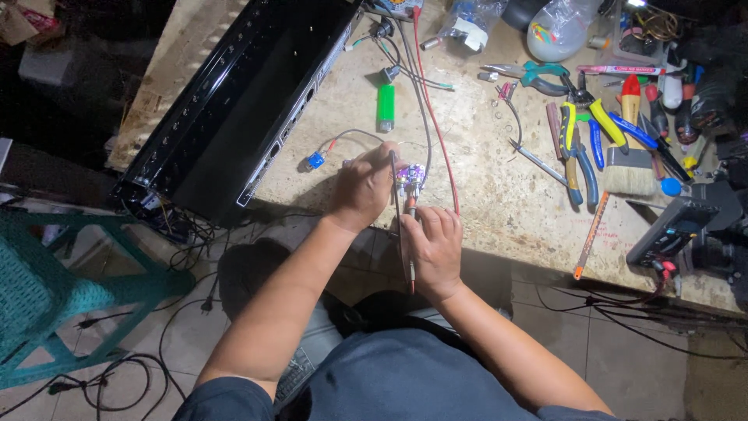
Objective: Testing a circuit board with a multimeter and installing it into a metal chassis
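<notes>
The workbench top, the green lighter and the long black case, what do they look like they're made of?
Workbench top: probably chipboard or plywood, pale, speckled, raw and scuffed. Green lighter: looks like glossy plastic, bright and even in colour. Long black case: likely painted or coated metal, shiny with highlights along its edges, though plastic cannot be ruled out.

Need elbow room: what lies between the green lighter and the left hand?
Head view: only a thin grey wire crosses between green lighter and left hand; otherwise bare benchtop.

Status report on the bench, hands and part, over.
Left hand and right hand each hold a probe on the small purple component. Green lighter lies clear.
</notes>
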